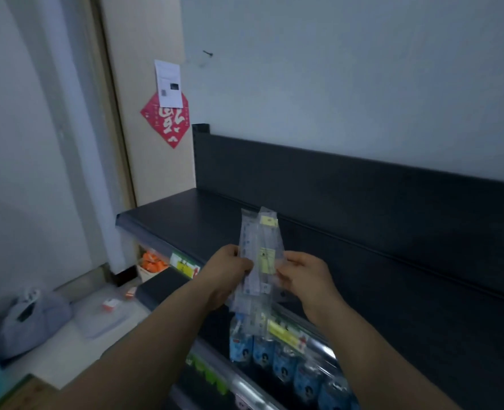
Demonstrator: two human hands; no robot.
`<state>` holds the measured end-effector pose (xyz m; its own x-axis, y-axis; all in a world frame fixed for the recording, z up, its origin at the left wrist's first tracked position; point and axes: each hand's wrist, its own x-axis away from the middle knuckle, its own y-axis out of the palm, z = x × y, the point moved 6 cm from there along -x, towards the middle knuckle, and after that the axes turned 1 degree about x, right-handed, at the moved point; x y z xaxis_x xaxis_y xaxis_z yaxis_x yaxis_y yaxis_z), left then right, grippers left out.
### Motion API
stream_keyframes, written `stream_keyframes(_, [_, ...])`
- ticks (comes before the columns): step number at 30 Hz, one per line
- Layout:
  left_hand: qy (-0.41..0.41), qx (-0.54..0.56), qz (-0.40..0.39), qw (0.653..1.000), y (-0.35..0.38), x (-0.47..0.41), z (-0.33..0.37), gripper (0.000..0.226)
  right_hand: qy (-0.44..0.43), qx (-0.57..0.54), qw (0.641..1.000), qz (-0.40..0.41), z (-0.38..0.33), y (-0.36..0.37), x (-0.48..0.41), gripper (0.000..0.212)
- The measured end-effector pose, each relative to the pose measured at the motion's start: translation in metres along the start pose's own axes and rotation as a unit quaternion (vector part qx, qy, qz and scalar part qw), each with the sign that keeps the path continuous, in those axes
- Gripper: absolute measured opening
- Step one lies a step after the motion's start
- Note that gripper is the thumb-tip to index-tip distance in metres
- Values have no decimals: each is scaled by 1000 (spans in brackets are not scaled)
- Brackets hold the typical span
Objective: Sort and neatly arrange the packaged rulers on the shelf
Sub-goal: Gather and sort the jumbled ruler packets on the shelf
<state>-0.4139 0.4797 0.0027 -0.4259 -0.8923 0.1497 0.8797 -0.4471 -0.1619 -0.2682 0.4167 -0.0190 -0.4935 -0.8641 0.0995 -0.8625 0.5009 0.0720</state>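
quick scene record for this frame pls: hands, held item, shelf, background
left hand: grips the left edge of the packaged rulers
right hand: pinches their right edge
packaged rulers: clear sleeves, slightly fanned, held upright in the air, not yet set down
top shelf: dark, behind the hands
lower level: row of blue packets
background: red decoration and white paper on the door; grey bag on the floor

Bare dark run of shelf (179, 220) left of the packaged rulers (259, 250), open from above and from the front lip. Walled off behind by the upright back panel (363, 196). Blocked mid-shelf by left hand (227, 269) and right hand (304, 276) gripping them. Crowded below the front lip with blue packs (283, 365).
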Motion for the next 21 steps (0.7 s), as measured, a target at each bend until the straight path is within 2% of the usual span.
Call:
stream_keyframes(8, [16, -37, 62, 997, -67, -81, 11, 18, 6, -26, 999, -36, -6, 76, -90, 28])
stream_keyframes(14, [27, -81, 112, 990, -117, -149, 10, 8, 14, -26, 999, -43, -4, 130, -157, 29])
stream_keyframes(18, [8, -115, 102, 988, -146, -188, 1, 10, 32, -14, 999, -36, 5, 163, -189, 29])
stream_keyframes(21, [6, -134, 91, 987, -166, -219, -2, 14, 38, -2, 999, -11, 8, 186, -212, 39])
